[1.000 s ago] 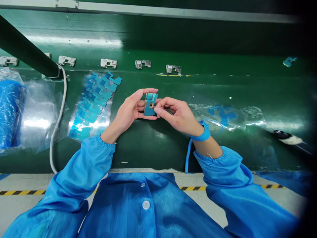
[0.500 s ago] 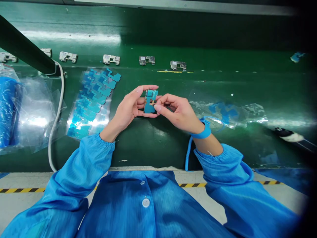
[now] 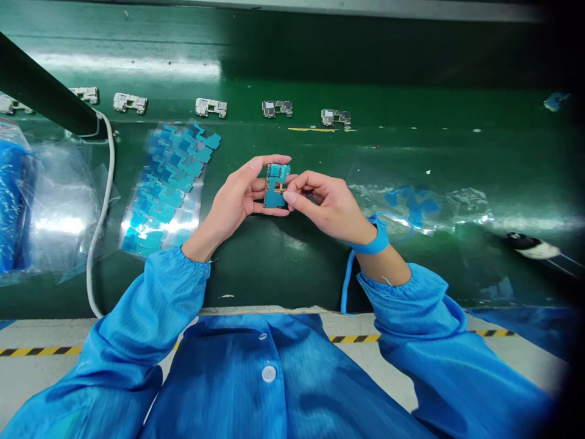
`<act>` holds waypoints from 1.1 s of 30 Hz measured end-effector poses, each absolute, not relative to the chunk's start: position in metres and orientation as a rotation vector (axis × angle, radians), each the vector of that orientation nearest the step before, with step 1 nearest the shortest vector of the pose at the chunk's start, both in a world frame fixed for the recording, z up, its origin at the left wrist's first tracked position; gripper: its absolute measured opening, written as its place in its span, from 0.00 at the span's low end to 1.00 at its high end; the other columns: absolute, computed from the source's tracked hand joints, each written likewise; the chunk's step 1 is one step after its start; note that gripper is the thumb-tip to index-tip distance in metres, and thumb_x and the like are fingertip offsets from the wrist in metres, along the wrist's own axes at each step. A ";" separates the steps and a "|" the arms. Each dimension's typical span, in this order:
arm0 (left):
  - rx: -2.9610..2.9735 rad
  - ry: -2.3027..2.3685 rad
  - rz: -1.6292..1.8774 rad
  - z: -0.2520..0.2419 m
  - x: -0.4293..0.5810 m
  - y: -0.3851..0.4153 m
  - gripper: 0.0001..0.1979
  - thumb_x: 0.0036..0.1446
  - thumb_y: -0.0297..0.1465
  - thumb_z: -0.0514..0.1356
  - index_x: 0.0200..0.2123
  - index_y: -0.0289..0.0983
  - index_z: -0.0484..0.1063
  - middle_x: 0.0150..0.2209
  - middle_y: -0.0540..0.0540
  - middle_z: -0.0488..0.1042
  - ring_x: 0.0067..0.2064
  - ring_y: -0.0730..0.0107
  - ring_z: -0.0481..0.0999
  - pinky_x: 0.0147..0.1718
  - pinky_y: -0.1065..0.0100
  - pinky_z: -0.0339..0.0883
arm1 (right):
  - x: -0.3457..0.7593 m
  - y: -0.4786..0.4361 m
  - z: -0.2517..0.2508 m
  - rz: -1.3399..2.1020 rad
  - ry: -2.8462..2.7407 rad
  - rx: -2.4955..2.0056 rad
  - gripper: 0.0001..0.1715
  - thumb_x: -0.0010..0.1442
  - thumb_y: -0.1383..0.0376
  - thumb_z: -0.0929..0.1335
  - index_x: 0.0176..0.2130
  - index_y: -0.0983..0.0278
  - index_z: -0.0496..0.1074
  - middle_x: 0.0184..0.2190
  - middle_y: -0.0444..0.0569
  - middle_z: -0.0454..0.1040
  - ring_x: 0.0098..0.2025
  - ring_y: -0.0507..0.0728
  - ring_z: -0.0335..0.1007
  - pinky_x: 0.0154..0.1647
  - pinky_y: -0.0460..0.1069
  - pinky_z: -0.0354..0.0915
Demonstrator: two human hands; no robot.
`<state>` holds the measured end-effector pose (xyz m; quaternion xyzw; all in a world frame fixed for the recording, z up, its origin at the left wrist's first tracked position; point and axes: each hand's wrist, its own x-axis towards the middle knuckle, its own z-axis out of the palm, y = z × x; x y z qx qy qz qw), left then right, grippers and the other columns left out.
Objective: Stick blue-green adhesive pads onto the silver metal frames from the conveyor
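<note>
Left arm (image 3: 150,305) and right arm (image 3: 411,305) both come up from the bottom corners and angle in toward each other, wrists pretty much straight. Left hand (image 3: 235,198) has its palm turned inward, fingers stretched out and kinda spread. Right hand (image 3: 325,202) is way more bunched up, fingers curled, thumb tip super close to the index, right beside the left fingers (image 3: 276,160).

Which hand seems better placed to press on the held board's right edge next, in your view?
Probably the right hand: its thumb tip is at that edge, while the left hand is holding the board.
</note>
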<state>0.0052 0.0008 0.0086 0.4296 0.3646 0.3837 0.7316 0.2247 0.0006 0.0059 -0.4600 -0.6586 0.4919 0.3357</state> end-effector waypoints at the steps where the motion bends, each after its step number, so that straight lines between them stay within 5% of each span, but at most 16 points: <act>1: 0.947 0.798 0.847 0.008 0.005 0.001 0.32 0.75 0.57 0.51 0.67 0.44 0.74 0.59 0.41 0.85 0.61 0.48 0.87 0.51 0.53 0.88 | 0.225 0.001 0.006 1.284 -1.717 -1.196 0.27 0.67 0.40 0.77 0.36 0.59 0.75 0.38 0.51 0.82 0.43 0.60 0.78 0.42 0.54 0.71; 33: 0.947 0.791 0.840 0.008 0.005 0.002 0.31 0.76 0.56 0.51 0.68 0.44 0.73 0.60 0.41 0.84 0.61 0.49 0.87 0.52 0.53 0.88 | 0.223 0.000 0.008 1.286 -1.706 -1.212 0.27 0.66 0.40 0.78 0.35 0.59 0.75 0.38 0.50 0.82 0.42 0.60 0.76 0.44 0.55 0.73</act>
